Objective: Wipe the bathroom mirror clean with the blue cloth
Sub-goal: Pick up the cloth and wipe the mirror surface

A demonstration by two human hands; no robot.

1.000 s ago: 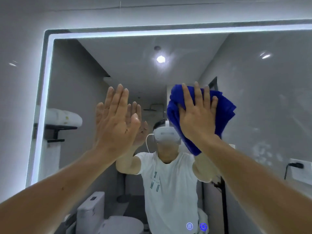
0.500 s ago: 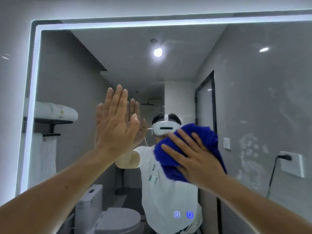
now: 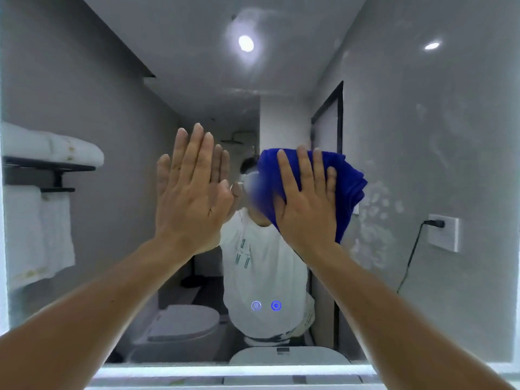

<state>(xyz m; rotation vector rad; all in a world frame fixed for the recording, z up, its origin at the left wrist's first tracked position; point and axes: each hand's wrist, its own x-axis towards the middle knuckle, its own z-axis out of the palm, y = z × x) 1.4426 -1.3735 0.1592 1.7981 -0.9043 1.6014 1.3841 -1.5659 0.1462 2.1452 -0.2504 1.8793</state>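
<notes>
The bathroom mirror [image 3: 422, 136] fills almost the whole view, with pale smears and blotches on its right half. My right hand [image 3: 308, 204] lies flat on the bunched blue cloth [image 3: 347, 187] and presses it against the glass near the middle. My left hand [image 3: 190, 192] rests flat on the mirror just left of it, fingers together and pointing up, holding nothing. Both hands and the cloth are doubled by their reflections.
Two lit blue touch icons [image 3: 266, 305] glow low on the glass. The mirror's bright lower edge [image 3: 225, 371] runs along the bottom. Reflected are a towel rack [image 3: 47, 164] on the left, a toilet [image 3: 180, 325], and a wall socket [image 3: 443, 232] on the right.
My right hand swept the cloth from high down and left, then back up to mid-height with fingers upright. The view dropped toward the mirror's lower edge. My left hand stayed on the glass.
</notes>
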